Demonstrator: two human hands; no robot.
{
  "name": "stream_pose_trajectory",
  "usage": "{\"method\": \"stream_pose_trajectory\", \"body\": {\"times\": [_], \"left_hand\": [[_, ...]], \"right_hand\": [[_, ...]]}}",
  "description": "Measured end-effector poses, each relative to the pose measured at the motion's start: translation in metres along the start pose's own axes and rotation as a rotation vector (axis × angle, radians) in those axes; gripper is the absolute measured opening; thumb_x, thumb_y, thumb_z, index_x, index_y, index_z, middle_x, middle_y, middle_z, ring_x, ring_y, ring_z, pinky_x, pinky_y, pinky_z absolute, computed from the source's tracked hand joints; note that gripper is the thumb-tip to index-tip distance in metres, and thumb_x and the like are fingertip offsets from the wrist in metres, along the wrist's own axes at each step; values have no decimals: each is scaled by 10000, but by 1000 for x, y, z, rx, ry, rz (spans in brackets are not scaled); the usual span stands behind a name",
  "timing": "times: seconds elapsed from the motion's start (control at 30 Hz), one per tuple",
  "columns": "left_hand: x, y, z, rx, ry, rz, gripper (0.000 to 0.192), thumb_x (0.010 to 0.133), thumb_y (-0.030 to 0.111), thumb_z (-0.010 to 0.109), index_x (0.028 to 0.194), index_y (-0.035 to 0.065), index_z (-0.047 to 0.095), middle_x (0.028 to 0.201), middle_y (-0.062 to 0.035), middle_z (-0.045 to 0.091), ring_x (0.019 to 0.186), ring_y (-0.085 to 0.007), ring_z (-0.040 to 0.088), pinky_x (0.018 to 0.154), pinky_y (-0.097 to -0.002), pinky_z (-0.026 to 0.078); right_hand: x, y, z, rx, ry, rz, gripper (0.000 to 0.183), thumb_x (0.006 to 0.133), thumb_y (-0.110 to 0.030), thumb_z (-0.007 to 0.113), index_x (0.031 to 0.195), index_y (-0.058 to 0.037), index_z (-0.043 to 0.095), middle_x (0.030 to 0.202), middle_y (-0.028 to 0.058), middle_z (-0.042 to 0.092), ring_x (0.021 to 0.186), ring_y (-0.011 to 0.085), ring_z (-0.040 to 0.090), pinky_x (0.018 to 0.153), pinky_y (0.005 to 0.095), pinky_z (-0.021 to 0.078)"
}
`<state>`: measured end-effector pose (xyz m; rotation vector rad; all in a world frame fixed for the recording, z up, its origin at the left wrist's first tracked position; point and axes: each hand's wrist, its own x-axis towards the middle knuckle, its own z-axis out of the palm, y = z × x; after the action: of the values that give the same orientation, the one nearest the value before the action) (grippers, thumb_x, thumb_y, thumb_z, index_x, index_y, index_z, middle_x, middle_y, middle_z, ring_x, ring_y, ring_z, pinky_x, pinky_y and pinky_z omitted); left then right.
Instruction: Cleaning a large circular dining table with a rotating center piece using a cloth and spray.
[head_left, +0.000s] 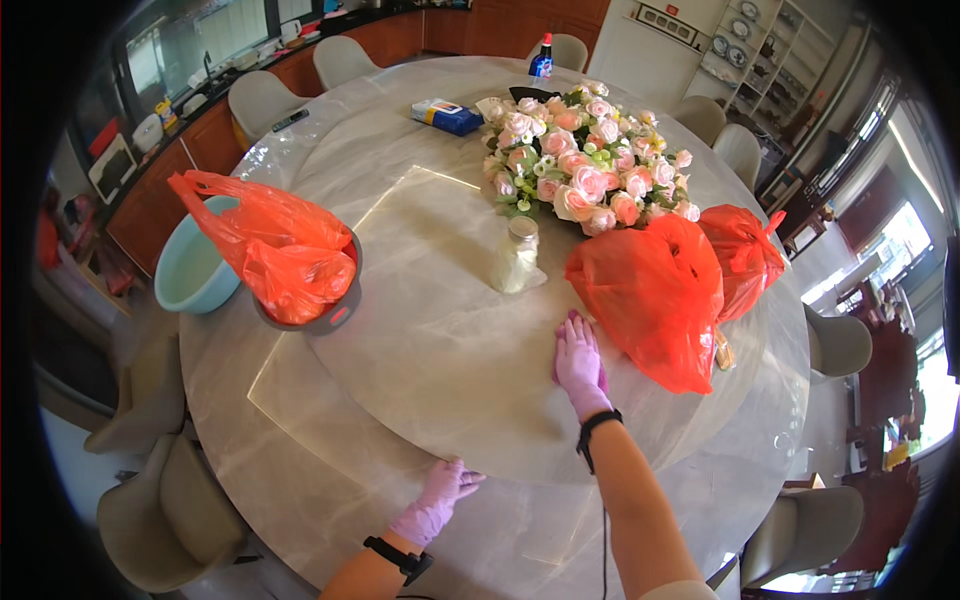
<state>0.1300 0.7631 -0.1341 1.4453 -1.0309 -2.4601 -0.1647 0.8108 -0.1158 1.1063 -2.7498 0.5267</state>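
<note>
My right hand (580, 366), in a thin purple glove, presses a purple cloth (604, 379) flat on the round marbled turntable (420, 360). The cloth is mostly hidden beneath the palm. At the turntable's near edge, my left hand (448, 482), gloved likewise, touches the rim with its fingertips; whether it grips the rim I cannot tell. A large red plastic bag (652, 300) lies just right of my right hand. Beyond that hand stands a lidded glass jar (520, 259) with clear plastic around its lower part.
Pink artificial-looking roses (589, 180), a second red bag (739, 255), a wipes pack (447, 117) and a blue spray bottle (541, 60) stand farther back. At left are a red bag (289, 255) in a dark-rimmed container, a light blue basin (191, 262) and a remote control (290, 120). Chairs surround the table.
</note>
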Motion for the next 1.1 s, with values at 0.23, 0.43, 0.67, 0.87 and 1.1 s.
{"method": "stream_pose_trajectory", "body": {"times": [0.23, 0.43, 0.67, 0.87, 1.1], "left_hand": [[4, 0, -2, 41, -210, -198, 227, 944, 215, 401, 991, -1, 454, 984, -174, 591, 948, -273, 604, 826, -364, 493], [9, -3, -8, 31, -278, -189, 232, 946, 220, 390, 993, 3, 456, 995, -162, 595, 925, -261, 610, 817, -369, 487], [2, 7, 1, 73, -321, -252, 237, 949, 223, 371, 1023, 13, 452, 1051, -163, 573, 908, -271, 613, 798, -395, 498], [1, 9, 0, 119, -320, -326, 248, 949, 222, 365, 1030, 4, 448, 1103, -161, 558, 940, -275, 600, 779, -415, 509], [7, 11, -8, 150, -374, -332, 274, 951, 214, 357, 1053, -22, 452, 1110, -161, 562, 935, -276, 603, 771, -394, 517]], "right_hand": [[-3, -82, 51, 21, 28, -260, 446, 828, -191, 461, 1238, -16, 442, 1322, 165, 410, 1249, 312, 346, 1064, 377, 224], [-26, -127, -10, 737, -307, -108, 602, 753, -150, 634, 1266, 37, 380, 1279, 198, 433, 1227, 338, 362, 1030, 366, 285], [83, -77, 13, 616, 401, 135, 1070, 604, -229, 785, 1381, 11, 89, 1331, 225, 334, 1232, 339, 345, 1016, 364, 300], [103, -99, 5, 700, 342, 272, 848, 564, -247, 791, 1253, -13, 354, 1155, 170, 512, 1071, 287, 512, 904, 359, 406], [43, -79, -23, 677, 476, 249, 661, 567, -192, 784, 1123, -37, 464, 1032, 116, 571, 956, 250, 565, 856, 350, 429]]}}
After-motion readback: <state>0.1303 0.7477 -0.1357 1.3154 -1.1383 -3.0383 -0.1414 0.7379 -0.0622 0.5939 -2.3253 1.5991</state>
